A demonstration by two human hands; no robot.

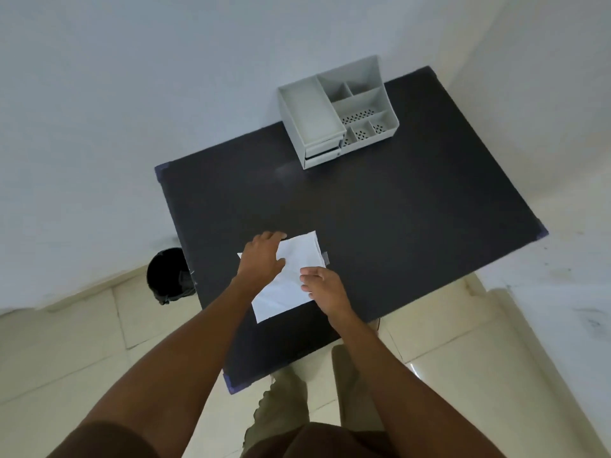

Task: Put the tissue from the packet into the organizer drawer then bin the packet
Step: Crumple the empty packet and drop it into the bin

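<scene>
A white tissue [291, 279] lies flat on the dark table [396, 209] near its front edge, partly folded, with a bit of clear packet [325, 257] showing at its right side. My left hand [263, 259] rests on the tissue's upper left part, fingers curled over its edge. My right hand [322, 285] pinches the tissue's right edge. The grey organizer [337, 114] stands at the table's far side, its drawers [322, 153] at the lower left front; one looks slightly ajar.
A black bin [168, 276] stands on the tiled floor left of the table. White walls close in behind and to the right. My legs stand at the table's front edge.
</scene>
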